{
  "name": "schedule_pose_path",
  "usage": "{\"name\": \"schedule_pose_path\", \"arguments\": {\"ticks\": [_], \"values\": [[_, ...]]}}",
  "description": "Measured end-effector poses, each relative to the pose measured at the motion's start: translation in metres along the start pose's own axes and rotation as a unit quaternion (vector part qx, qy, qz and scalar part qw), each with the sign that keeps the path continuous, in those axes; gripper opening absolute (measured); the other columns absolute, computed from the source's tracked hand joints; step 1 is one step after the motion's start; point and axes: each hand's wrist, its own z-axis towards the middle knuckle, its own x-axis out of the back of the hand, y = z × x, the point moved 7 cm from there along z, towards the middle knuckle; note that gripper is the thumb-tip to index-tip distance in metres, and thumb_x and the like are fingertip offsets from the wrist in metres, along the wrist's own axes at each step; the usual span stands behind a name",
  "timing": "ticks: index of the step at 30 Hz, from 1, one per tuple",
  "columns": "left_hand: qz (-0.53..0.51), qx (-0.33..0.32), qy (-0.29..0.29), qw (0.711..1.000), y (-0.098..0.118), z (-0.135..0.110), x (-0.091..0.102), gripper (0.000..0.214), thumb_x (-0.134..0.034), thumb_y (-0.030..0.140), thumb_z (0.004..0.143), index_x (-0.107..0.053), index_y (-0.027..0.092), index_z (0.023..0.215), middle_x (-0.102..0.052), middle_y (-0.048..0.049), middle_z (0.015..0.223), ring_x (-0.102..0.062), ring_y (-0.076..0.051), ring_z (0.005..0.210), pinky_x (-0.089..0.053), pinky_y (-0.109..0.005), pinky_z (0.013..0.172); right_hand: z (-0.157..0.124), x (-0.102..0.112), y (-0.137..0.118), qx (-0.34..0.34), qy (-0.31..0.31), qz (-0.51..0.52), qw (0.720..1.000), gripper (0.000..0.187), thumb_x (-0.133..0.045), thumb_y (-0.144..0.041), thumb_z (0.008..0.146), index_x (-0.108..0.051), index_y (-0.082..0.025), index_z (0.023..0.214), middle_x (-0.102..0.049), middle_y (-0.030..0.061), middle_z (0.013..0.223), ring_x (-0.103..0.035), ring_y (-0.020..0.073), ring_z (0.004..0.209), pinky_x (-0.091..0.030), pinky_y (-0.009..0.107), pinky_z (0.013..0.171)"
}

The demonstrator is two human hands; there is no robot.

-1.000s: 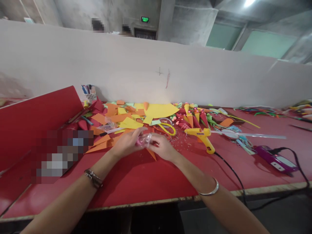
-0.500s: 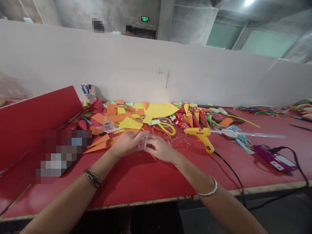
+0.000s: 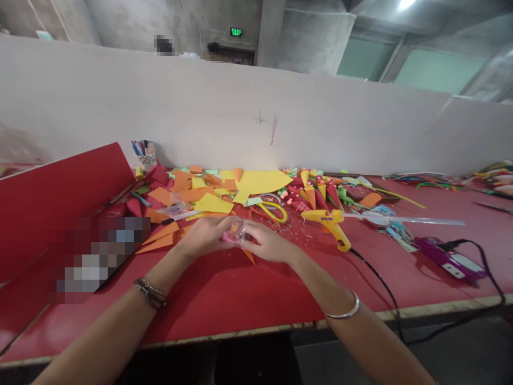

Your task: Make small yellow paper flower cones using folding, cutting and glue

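Note:
Between my hands, over the middle of the red table, is a small clear plastic bag (image 3: 240, 230) with something pink at its lower left. My left hand (image 3: 205, 236) is closed on the bag's left side, fingers bent over it. From the right, my right hand (image 3: 271, 244) grips the other side with thumb and fingers. What lies inside the bag is too small to make out. Just beyond the hands are yellow-handled scissors (image 3: 274, 212) and pieces of orange felt (image 3: 162, 235) and yellow felt (image 3: 214, 203).
A yellow glue gun (image 3: 333, 227) with a long clear stick lies to the right, its black cable running over the table edge. Further right sits a purple power strip (image 3: 451, 260). Small felt cones (image 3: 310, 192), a pen cup (image 3: 144, 155) and a white partition (image 3: 200, 112) stand behind.
My hands have turned slightly and the plastic bag shows more between them, with its pink part now visible. The view has shifted a little.

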Motion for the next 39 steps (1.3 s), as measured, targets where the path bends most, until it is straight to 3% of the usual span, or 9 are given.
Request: {"name": "schedule_pose_path", "arguments": {"ticks": [5,8,11,18,21,24,27,35,39], "values": [[-0.023,0.085,0.008,0.996,-0.018,-0.003,0.005,0.047,-0.052,0.051,0.072,-0.048,0.02,0.106,-0.062,-0.0022,0.072,-0.059,-0.015,0.063,-0.039,-0.021,0.054,0.0,0.014,0.007,-0.028,0.081,0.053,0.995,0.006,-0.047,-0.022,0.081,-0.052,-0.019,0.079,-0.053,0.002,0.084,-0.052,0.0127,0.08,-0.044,0.026,0.073],[-0.048,0.15,0.016,0.987,-0.034,-0.007,0.009,0.046,-0.054,0.048,0.07,-0.046,0.021,0.107,-0.061,-0.0003,0.074,-0.058,-0.014,0.063,-0.039,-0.02,0.055,-0.003,0.026,0.017,-0.059,0.17,0.119,0.977,0.007,-0.049,-0.025,0.08,-0.05,-0.019,0.076,-0.052,-0.0004,0.076,-0.052,0.0109,0.071,-0.045,0.024,0.067],[-0.069,0.186,0.037,0.979,-0.044,-0.01,0.011,0.045,-0.056,0.044,0.069,-0.045,0.021,0.107,-0.058,0.0014,0.075,-0.057,-0.014,0.064,-0.039,-0.02,0.056,-0.004,0.029,0.024,-0.073,0.206,0.187,0.958,0.01,-0.053,-0.028,0.077,-0.051,-0.019,0.074,-0.054,-0.0008,0.073,-0.054,0.0102,0.068,-0.046,0.024,0.066],[-0.103,0.285,0.152,0.941,-0.065,-0.018,0.02,0.04,-0.059,0.038,0.068,-0.047,0.02,0.101,-0.052,0.0045,0.065,-0.05,-0.011,0.055,-0.037,-0.021,0.053,-0.006,0.024,0.032,-0.098,0.231,0.252,0.935,0.015,-0.06,-0.027,0.071,-0.048,-0.019,0.072,-0.056,-0.0021,0.071,-0.058,0.0101,0.065,-0.049,0.026,0.067],[-0.127,0.308,0.189,0.924,-0.071,-0.022,0.023,0.039,-0.059,0.039,0.068,-0.047,0.019,0.099,-0.051,0.0037,0.066,-0.049,-0.011,0.057,-0.038,-0.021,0.054,-0.005,0.022,0.032,-0.105,0.218,0.268,0.932,0.015,-0.06,-0.026,0.072,-0.05,-0.02,0.082,-0.058,-0.0025,0.071,-0.061,0.0108,0.065,-0.049,0.027,0.069],[-0.148,0.327,0.194,0.913,-0.076,-0.024,0.022,0.04,-0.058,0.041,0.069,-0.047,0.018,0.1,-0.051,0.0031,0.066,-0.05,-0.012,0.058,-0.039,-0.022,0.055,-0.004,0.018,0.034,-0.132,0.196,0.269,0.934,0.019,-0.052,-0.028,0.078,-0.055,-0.018,0.093,-0.06,-0.0006,0.072,-0.063,0.0118,0.065,-0.049,0.027,0.069],[-0.158,0.342,0.196,0.905,-0.08,-0.025,0.02,0.042,-0.058,0.042,0.069,-0.047,0.017,0.101,-0.051,0.0025,0.067,-0.049,-0.012,0.059,-0.039,-0.022,0.055,-0.003,0.015,0.037,-0.149,0.18,0.281,0.931,0.021,-0.045,-0.03,0.081,-0.059,-0.016,0.089,-0.061,0.0011,0.07,-0.064,0.012,0.063,-0.049,0.027,0.065],[-0.169,0.348,0.193,0.902,-0.085,-0.027,0.016,0.043,-0.057,0.044,0.068,-0.047,0.017,0.1,-0.054,0.0011,0.072,-0.049,-0.012,0.059,-0.038,-0.022,0.054,-0.005,0.004,0.045,-0.163,0.161,0.379,0.897,0.019,-0.062,-0.031,0.07,-0.05,-0.016,0.07,-0.064,0.0005,0.061,-0.063,0.0137,0.054,-0.052,0.029,0.059],[-0.167,0.348,0.19,0.902,-0.085,-0.026,0.015,0.043,-0.057,0.044,0.068,-0.048,0.017,0.1,-0.055,0.0007,0.072,-0.05,-0.013,0.061,-0.038,-0.023,0.055,-0.005,0.007,0.046,-0.16,0.172,0.358,0.904,0.018,-0.065,-0.028,0.067,-0.052,-0.016,0.071,-0.064,-0.0006,0.062,-0.062,0.0125,0.056,-0.05,0.028,0.06]]}}
